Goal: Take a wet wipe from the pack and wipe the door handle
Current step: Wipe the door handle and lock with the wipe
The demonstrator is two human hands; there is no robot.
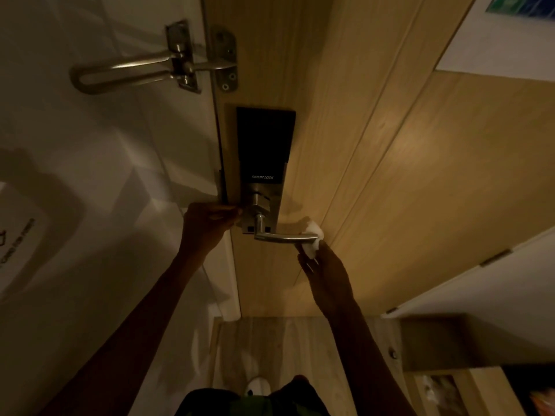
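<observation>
- Right at the tip of the right hand (326, 273) is where the action is: a bunched-up white wet wipe (312, 240) is pinched in those fingers and pressed around the free end of the door handle (285, 237).
- That lever runs sideways, from its pivot on the lock plate (262, 205) out toward the right hand. So its long axis points pretty much straight from one hand to the other.
- Over by the pivot end, the left hand (207, 225) is up against the door edge (223, 187), just beside the lock plate. Fingers look curled, but it's dark and I honestly can't tell if they're gripping the edge or just resting there. My guess is it's steadying the door.
- The right hand is clearly the nearer one to the handle; the left isn't touching the lever at all.
- Since the wipe sits at the far tip, I'd say the wiping is underway, and the obvious next stroke is sliding along the bar toward the left hand, back to the pivot.
- No wipe pack anywhere that I can see near either hand.
- Only worry: push down too hard and the lever might turn instead of getting cleaned.
</observation>
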